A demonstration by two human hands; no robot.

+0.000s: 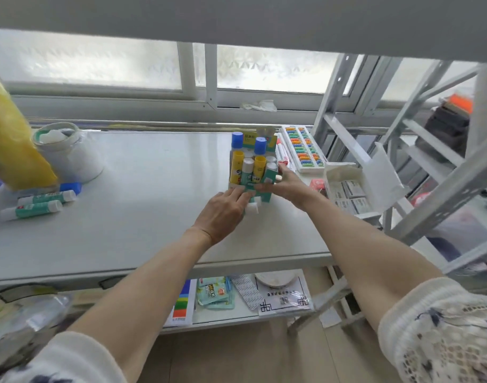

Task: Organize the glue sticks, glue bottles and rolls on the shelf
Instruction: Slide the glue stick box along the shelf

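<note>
A teal cardboard display box (263,195) stands on the white shelf (143,217), right of centre. It holds upright yellow-capped glue sticks (236,167), white-capped ones (248,168) and blue-capped bottles (260,145). My left hand (223,211) presses on the box's front left, and my right hand (288,183) grips its right side. Two white caps (60,206) of teal glue sticks and a blue-capped one (71,187) lie flat at the shelf's left. A white roll (68,153) stands behind them.
A yellow bag (10,139) hangs at the far left. Right of the box lie a tray of coloured beads (303,149) and an open white carton of small boxes (350,189). A metal rack (430,167) rises at the right. Packets lie on the lower shelf (237,297).
</note>
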